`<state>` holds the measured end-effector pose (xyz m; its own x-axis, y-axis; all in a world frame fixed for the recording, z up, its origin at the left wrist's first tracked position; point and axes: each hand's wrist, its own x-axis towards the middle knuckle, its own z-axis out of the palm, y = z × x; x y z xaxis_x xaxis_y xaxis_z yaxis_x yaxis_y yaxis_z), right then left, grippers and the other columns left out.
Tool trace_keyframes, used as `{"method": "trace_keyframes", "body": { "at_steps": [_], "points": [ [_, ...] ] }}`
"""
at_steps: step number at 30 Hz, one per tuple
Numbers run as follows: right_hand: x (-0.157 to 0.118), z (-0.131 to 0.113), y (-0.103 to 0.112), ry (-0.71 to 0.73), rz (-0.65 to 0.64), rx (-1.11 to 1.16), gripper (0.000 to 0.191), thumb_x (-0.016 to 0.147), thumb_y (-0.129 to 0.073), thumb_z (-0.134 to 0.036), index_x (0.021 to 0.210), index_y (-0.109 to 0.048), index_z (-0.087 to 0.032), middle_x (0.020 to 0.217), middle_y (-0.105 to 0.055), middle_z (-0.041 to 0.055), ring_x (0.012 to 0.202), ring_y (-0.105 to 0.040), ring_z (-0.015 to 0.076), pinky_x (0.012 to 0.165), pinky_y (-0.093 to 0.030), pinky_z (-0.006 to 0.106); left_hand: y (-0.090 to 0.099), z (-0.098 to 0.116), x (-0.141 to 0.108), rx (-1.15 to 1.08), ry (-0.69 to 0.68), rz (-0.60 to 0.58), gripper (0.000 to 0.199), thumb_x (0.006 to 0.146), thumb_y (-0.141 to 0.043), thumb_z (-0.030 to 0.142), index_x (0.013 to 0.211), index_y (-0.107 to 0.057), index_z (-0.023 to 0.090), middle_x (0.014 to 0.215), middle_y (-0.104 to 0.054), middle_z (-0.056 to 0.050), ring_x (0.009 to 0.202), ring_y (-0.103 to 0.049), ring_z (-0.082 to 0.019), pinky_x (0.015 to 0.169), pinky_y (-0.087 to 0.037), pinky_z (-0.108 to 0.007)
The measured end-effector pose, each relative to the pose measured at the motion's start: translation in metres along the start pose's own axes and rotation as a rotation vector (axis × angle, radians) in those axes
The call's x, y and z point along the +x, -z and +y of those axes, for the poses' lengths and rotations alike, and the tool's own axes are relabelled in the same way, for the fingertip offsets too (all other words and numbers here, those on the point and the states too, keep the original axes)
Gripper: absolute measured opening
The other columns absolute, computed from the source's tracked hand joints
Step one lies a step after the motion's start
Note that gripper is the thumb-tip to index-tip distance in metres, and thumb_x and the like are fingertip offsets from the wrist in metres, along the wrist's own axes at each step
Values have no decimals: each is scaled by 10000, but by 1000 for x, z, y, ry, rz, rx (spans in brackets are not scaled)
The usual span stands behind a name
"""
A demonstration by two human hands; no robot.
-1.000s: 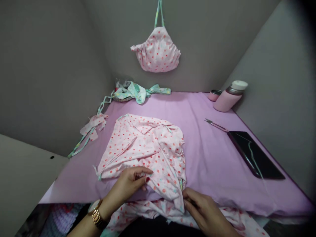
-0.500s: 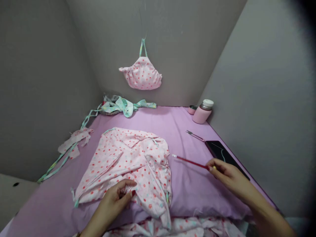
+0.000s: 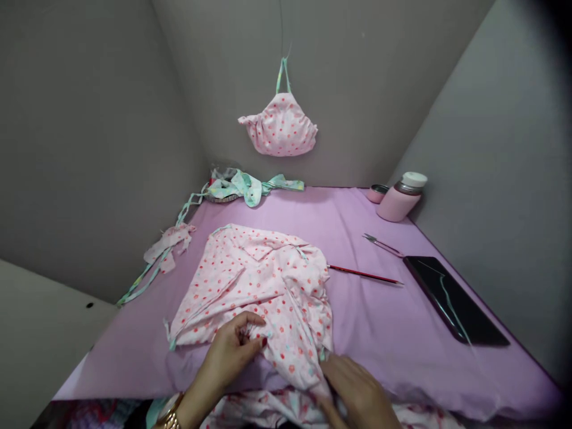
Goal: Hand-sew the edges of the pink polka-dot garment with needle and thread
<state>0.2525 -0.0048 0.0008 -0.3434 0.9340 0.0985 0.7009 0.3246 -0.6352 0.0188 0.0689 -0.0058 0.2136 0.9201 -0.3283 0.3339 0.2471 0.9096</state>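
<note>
Pink dotted fabric (image 3: 263, 274) with green ties lies on the purple cloth (image 3: 357, 322). My left hand (image 3: 236, 345) pinches a gathered part of its lower edge between thumb and fingers. At the fabric's lower right corner, my right hand (image 3: 355, 387) touches the cloth near a green tie; what its fingertips grip is hidden. A red pencil (image 3: 366, 274) lies to the right of the fabric, one end against its edge.
Thread snips (image 3: 383, 245) and a black phone (image 3: 456, 304) lie at the right. Behind them stand a pink jar (image 3: 400, 201) and a small pink container (image 3: 378, 192). Green strips (image 3: 250, 187) and fabric scraps (image 3: 168, 243) lie back left. A dotted pouch (image 3: 282, 128) hangs ahead.
My right hand has let go of the red pencil, now lying on the purple cloth, and moved down and left to the fabric's corner. The camera view has shifted slightly.
</note>
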Motion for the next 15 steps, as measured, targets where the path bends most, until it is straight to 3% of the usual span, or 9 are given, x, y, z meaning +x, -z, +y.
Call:
{"method": "trace_keyframes", "body": {
  "at_steps": [3,8,15],
  "points": [
    [-1,7,-4,-106,-2,32,320,922,-300,-262,694,-508,-176,678,-572,41,647,-558,145,596,-419,220,5,3,-3,-61,43,-63,359,637,-669,381,884,-505,177,422,-262,141,372,-234,-55,403,-146,-186],
    [2,22,13,-204,-125,105,330,936,-280,-320,744,-506,-176,692,-562,20,620,-562,124,589,-414,202,12,9,-13,-127,149,-201,383,682,-625,440,948,-532,181,419,-377,115,343,-301,-52,387,-170,-184],
    [-8,29,16,-223,-105,87,306,932,-304,-331,755,-509,-189,681,-557,5,613,-552,115,576,-411,180,11,6,-17,-52,56,-151,218,647,-674,309,762,-566,159,400,-233,140,382,-169,-47,403,-86,-214]
  ]
}}
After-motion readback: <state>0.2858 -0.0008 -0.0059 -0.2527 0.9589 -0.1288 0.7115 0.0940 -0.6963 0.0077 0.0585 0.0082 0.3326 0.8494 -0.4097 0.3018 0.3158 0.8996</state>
